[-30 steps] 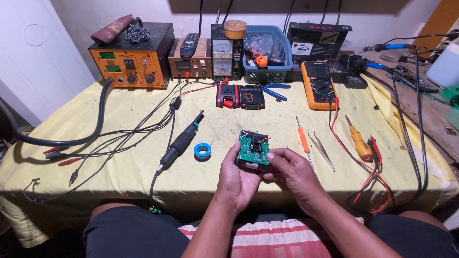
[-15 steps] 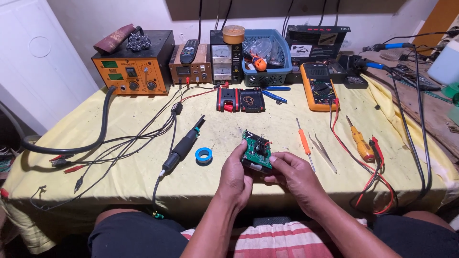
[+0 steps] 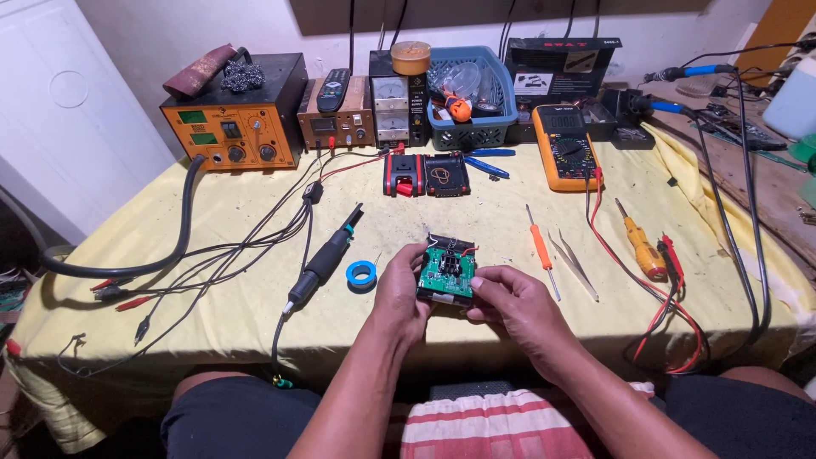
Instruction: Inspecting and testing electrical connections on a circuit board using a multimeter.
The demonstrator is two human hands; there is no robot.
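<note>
- The surface (image 3: 212, 238), draped in yellow cloth, filled the frame; an orange soldering station (image 3: 234, 127) stood at upper left.
- A yellow meter (image 3: 565, 146) lay at upper right.
- The left hand (image 3: 399, 293) and right hand (image 3: 514, 306) gripped a green circuit board (image 3: 446, 274) on its dark pack, low at centre, fingers curled round its sides.
- Judged step: inspecting the board; any next move would need a steady grip.
- A blue tape roll (image 3: 361, 273) lay just left.

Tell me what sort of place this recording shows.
Most likely a home electronics repair bench. An orange soldering station, a yellow multimeter and screwdrivers lie on the yellow-covered table, and both hands hold a green circuit board.
</note>
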